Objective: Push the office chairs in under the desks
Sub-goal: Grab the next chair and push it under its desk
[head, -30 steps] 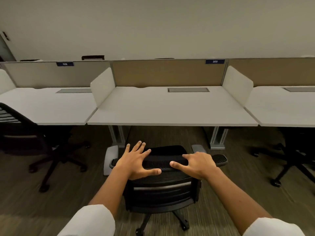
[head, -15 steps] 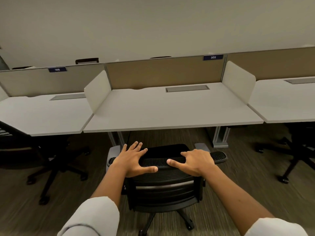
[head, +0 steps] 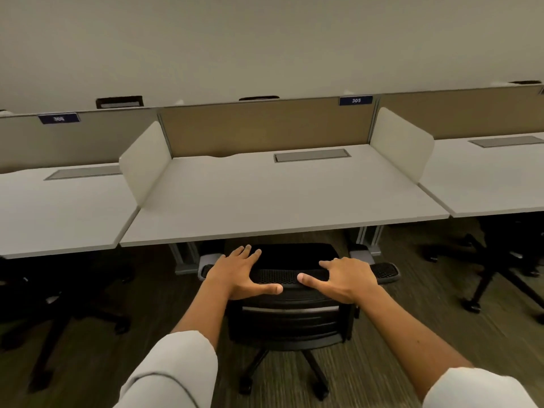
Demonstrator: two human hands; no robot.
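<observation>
A black mesh office chair (head: 290,319) stands right in front of me, facing the white middle desk (head: 282,201) marked 305. My left hand (head: 240,273) lies flat on the left of the backrest's top edge, fingers straight and thumb spread inward. On the right of that edge my right hand (head: 343,278) presses in the same way. The chair's seat reaches the desk's front edge, and its armrests show beside both wrists.
Another black chair (head: 56,316) stands under the left desk (head: 59,213), and a third (head: 506,260) under the right desk (head: 485,184). White side screens and tan back panels divide the desks. Metal desk legs (head: 369,240) flank the middle chair. The floor is dark carpet.
The chair has rolled forward toward the middle desk with both hands on its backrest, and the desk's front edge now sits just above the seat. My view has moved closer.
</observation>
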